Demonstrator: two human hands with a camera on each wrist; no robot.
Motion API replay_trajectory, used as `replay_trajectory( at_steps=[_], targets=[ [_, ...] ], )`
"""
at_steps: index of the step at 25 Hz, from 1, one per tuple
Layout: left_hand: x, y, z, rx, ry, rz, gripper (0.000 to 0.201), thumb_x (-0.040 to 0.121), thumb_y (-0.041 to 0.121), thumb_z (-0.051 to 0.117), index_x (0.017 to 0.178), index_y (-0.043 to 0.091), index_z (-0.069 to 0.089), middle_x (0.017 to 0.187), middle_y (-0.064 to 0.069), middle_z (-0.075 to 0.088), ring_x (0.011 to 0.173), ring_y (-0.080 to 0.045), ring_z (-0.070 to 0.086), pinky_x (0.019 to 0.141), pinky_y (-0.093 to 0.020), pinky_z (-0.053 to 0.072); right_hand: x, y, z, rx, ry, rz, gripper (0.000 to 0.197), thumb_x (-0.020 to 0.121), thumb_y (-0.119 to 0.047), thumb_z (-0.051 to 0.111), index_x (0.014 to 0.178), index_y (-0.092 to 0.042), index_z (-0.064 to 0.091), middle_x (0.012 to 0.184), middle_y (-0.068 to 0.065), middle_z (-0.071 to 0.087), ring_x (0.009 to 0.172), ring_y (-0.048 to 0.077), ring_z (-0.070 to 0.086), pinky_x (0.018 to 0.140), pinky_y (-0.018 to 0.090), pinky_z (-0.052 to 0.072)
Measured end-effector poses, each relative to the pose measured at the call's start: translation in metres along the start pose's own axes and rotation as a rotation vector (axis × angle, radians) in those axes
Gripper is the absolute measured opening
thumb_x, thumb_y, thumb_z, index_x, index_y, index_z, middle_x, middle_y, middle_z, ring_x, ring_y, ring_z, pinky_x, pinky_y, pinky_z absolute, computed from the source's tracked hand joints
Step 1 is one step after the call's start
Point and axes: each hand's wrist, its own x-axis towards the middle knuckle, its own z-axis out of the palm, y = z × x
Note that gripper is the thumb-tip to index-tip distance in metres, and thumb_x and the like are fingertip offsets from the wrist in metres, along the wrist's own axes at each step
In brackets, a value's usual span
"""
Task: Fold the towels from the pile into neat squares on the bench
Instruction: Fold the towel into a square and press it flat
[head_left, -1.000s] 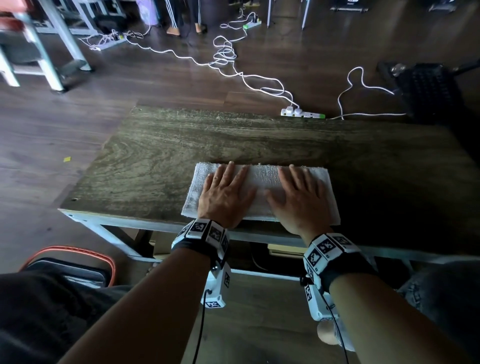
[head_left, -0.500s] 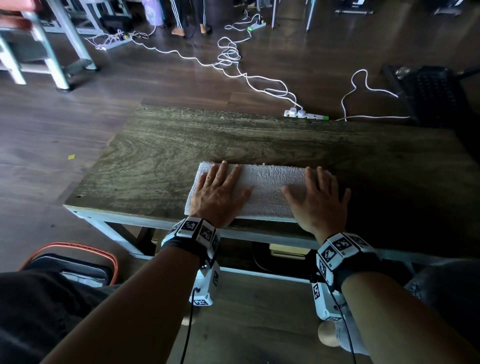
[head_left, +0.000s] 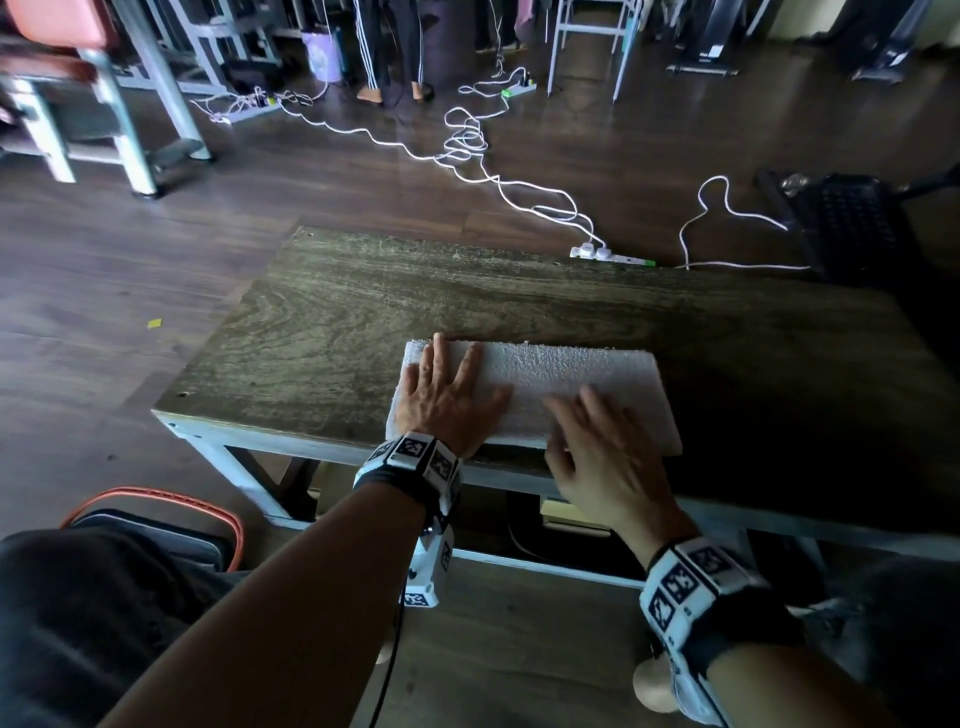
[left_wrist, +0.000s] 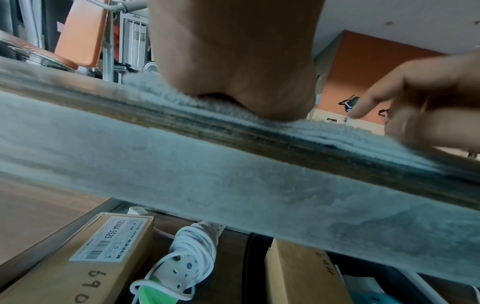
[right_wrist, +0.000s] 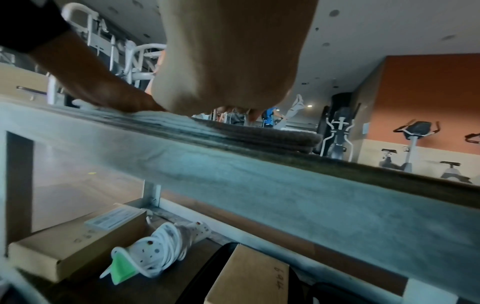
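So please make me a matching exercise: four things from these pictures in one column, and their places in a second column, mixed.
Things:
1. left hand
2. right hand
3. towel
4. coiled power strip

Places:
a. under the bench
b. flat on the towel's left end
c. above the towel's near edge
d. lying folded on the bench

Pairs: 1-b, 2-c, 3-d, 4-a

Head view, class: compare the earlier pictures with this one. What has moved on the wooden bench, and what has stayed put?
The right hand slid out to the white folded towel's right end, then came back toward the middle and near edge, fingers still straight. The left hand shifted slightly left and stays pressed flat. The towel stays a long strip on the wooden bench.
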Motion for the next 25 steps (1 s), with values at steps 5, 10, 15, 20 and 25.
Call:
replay_trajectory(
  at_steps=[5, 10, 15, 20, 25],
  targets=[
    [-0.022, 0.003, -0.019, 0.156, -0.091, -0.118, 0.09, 0.083, 0.08, 0.018, 0.153, 0.024, 0.011, 0.155, -0.017, 0.02, 0.143, -0.034, 0.015, 0.115, -0.055, 0.002, -0.01, 0.01, 0.005, 0.039, -0.081, 0.105, 0.054, 0.093, -0.032, 0.051, 0.145, -0.024, 0.038, 0.13, 0.003, 0.044, 0.115, 0.02, 0.05, 0.097, 0.038, 0.046],
    [-0.044, -0.018, -0.03, -0.093, 0.06, -0.153, 0.068, 0.079, 0.067, 0.052, 0.122, 0.015, 0.056, 0.127, -0.011, 0.056, 0.125, -0.03, 0.047, 0.111, -0.059, 0.02, -0.012, -0.005, 0.0, 0.187, -0.157, 0.137, 0.071, 0.089, -0.02, 0.057, 0.152, -0.023, 0.025, 0.156, 0.003, 0.018, 0.142, 0.023, 0.022, 0.116, 0.041, 0.032],
    [-0.057, -0.024, -0.034, -0.43, 0.035, -0.155, 0.041, 0.083, 0.035, 0.063, 0.114, 0.01, 0.053, 0.117, -0.017, 0.063, 0.112, -0.036, 0.057, 0.092, -0.041, 0.041, -0.033, -0.039, 0.01, 0.126, -0.172, -0.013, 0.091, 0.07, -0.039, 0.068, 0.151, -0.029, 0.027, 0.156, 0.011, 0.019, 0.136, 0.033, 0.024, 0.114, 0.049, 0.028],
    [-0.064, -0.017, -0.045, -0.989, 0.085, -0.199, 0.044, 0.082, 0.007, 0.065, 0.12, 0.014, 0.044, 0.081, -0.009, 0.057, 0.061, -0.016, 0.053, 0.047, -0.02, 0.045, -0.032, -0.054, 0.011, 0.029, -0.092, -0.062, 0.105, 0.051, -0.04, 0.082, 0.144, -0.021, 0.037, 0.146, 0.013, 0.037, 0.126, 0.034, 0.04, 0.107, 0.047, 0.034],
    [-0.06, -0.033, -0.063, -1.408, -0.071, -0.271, 0.029, 0.083, 0.007, 0.05, 0.091, 0.011, 0.078, 0.096, -0.016, 0.071, 0.083, -0.029, 0.068, 0.073, -0.038, 0.058, -0.024, -0.044, 0.001, 0.41, 0.042, -0.101, 0.059, 0.068, -0.011, 0.059, 0.126, -0.023, 0.057, 0.122, -0.007, 0.056, 0.114, 0.018, 0.051, 0.098, 0.033, 0.044]
  ],
)
